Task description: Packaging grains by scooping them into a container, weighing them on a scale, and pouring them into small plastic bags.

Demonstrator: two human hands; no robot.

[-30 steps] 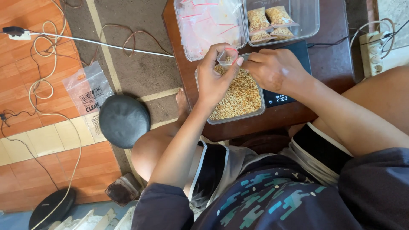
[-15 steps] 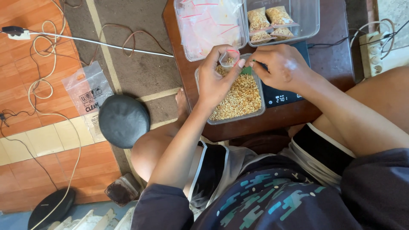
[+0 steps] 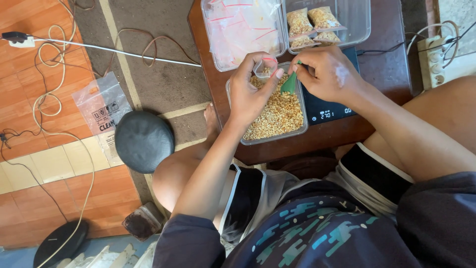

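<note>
Tabletop (image 3: 382, 69) of dark brown wood fills the upper right of the frame and carries three clear plastic tubs. One tub (image 3: 233, 59), upper centre, holds a heap of empty zip bags with red strips. A second tub (image 3: 359, 27), to its right, holds four filled packets (image 3: 323, 18) of pale grain. The third, the grain tub (image 3: 277, 116), sits nearest the person and looks roughly half full. One black digital scale (image 3: 327, 111) lies just beside it, partly under the right wrist, its display lit.

Both hands meet over the far end of the grain tub. The left hand (image 3: 250, 92) pinches one small clear bag (image 3: 265, 67) between thumb and fingers, its mouth held open upward. The right hand (image 3: 325, 74) is closed around one little green scoop (image 3: 289, 84), whose tip points down towards that bag.

By the look of it, the step in hand is filling: grain going by scoop into the small bag. It calls for a steady bag mouth kept right under the scoop's tip, so that nothing spills back.

On the floor at left lie one round black lid-like disc (image 3: 144, 141), one printed plastic bag (image 3: 101, 106) and loose white cable. One power strip (image 3: 436, 54) sits at the upper right edge.
</note>
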